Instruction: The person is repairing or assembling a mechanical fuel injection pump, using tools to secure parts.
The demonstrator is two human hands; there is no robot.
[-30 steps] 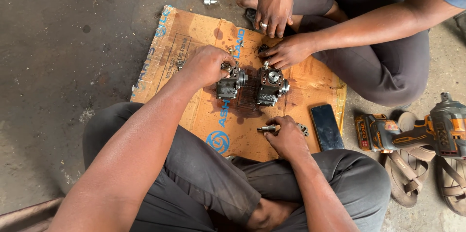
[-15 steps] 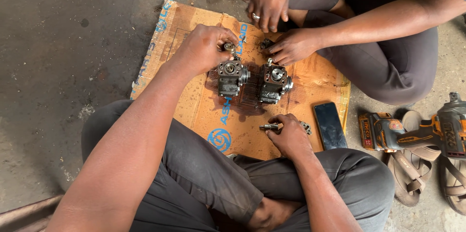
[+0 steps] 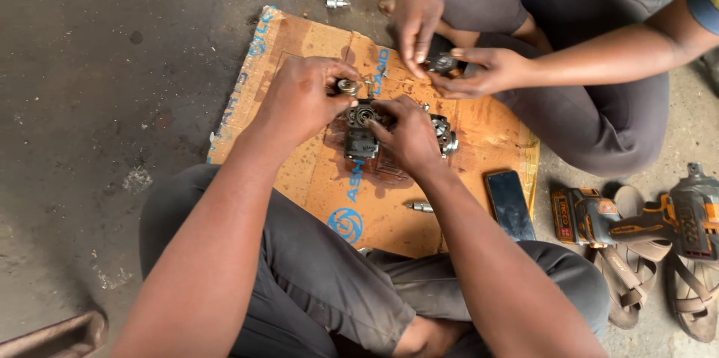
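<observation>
The left hand [image 3: 299, 99] pinches a small round metal fitting [image 3: 347, 87]; the right hand [image 3: 404, 137] clamps the dark metal pump body [image 3: 362, 133] on flattened brown cardboard [image 3: 314, 171]. Seat it squarely, probably threaded.

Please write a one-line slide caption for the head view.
Both hands, left hand and right hand, grip a dark metal part on cardboard.

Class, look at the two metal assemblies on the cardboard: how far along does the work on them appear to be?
Done: both assemblies lie on the cardboard sheet, a loose bolt beside them. In hand: the left hand holds a small round fitting over the left assembly, which the right hand steadies. Left: the right assembly lies untouched; a co-worker's hands handle another part.
</observation>
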